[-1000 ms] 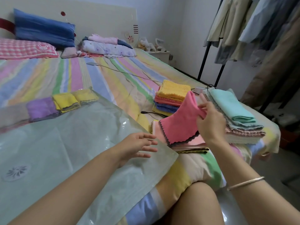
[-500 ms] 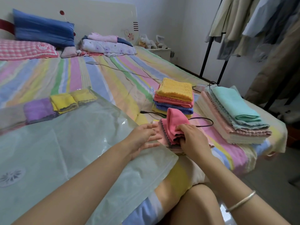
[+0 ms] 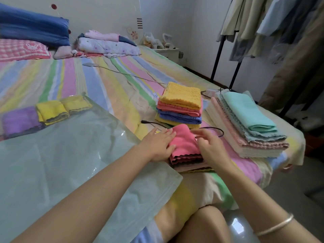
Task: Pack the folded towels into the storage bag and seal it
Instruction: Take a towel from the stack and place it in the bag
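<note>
Towels first: the pink towel [image 3: 184,146] sits folded on top of a small flat pile right beside the near right corner of the storage bag [image 3: 70,155], so the bag lies off to the left of it. Left hand [image 3: 157,146] is flat on the towel's left edge, fingers spread and loose, not gripping. Right hand [image 3: 210,149] hovers at its right edge, fingers apart and curled, touching at most lightly; I can't tell if it's pinching anything. The towel's folded edge runs roughly away from the person, and I'd guess the next move is a sideways slide toward the bag, left hand being closer to it. Which side of the bag opens, can't tell. Yellow and purple towels [image 3: 50,111] are already inside at its far end. No readable writing or brand anywhere.
</note>
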### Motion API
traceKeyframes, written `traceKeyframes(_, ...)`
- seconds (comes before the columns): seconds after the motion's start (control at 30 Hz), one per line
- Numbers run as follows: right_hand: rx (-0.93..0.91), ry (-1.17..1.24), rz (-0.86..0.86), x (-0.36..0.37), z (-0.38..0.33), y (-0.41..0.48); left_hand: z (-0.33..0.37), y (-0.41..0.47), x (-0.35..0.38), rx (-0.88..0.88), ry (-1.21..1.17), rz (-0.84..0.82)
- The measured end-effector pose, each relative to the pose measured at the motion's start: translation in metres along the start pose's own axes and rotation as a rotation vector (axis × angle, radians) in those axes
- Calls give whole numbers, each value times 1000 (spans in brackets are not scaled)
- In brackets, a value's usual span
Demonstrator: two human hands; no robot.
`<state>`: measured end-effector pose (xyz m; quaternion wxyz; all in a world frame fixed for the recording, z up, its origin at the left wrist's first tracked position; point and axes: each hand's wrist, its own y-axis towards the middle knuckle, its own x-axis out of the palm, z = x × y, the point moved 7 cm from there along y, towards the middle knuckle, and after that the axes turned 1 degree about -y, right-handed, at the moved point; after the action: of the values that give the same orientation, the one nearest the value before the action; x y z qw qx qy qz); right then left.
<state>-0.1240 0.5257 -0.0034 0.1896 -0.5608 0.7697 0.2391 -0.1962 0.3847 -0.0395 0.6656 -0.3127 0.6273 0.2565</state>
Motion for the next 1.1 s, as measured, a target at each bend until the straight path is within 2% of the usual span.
traceKeyframes(0.07, 219, -68, 19, -2, 14, 17, -3, -1, 2, 4, -39, 11)
traceKeyframes(0.13, 396, -69, -112, 14, 23, 27, -4, -3, 2, 15, -32, -1)
traceKeyframes(0.2, 477, -11, -214, 32, 23, 31, -6, -6, 1, 5, -60, -18)
traceKeyframes(0.3, 530, 43, -217, 43, 18, 31, -12, -18, -7, -47, -249, 19)
traceKeyframes(0.4, 486, 217, -151, 39, 3, 32, -25, -51, -28, -123, -490, 319)
traceKeyframes(0.47, 434, 369, -136, 34, -17, 25, -36, -92, -38, -224, -547, 524)
traceKeyframes(0.5, 395, 451, -145, 33, -30, 19, -39, -114, -39, -253, -524, 572)
traceKeyframes(0.57, 335, 592, -207, 36, -61, 0, -46, -157, -29, -261, -400, 512)
traceKeyframes(0.67, 288, 695, -396, 61, -110, -45, -77, -218, 1, -320, -216, 212)
traceKeyframes(0.73, 306, 678, -555, 93, -128, -78, -102, -261, 10, -395, -172, 118)
traceKeyframes(0.87, 410, 624, -735, 156, -134, -118, -117, -336, 2, -461, -213, 250)
traceKeyframes(1.0, 500, 622, -804, 208, -133, -145, -83, -384, 19, -375, -212, 199)
traceKeyframes(1.03, 480, 562, -797, 218, -131, -151, -73, -391, 23, -347, -204, 194)
traceKeyframes(1.1, 343, 285, -714, 227, -125, -153, -57, -400, 30, -320, -189, 192)
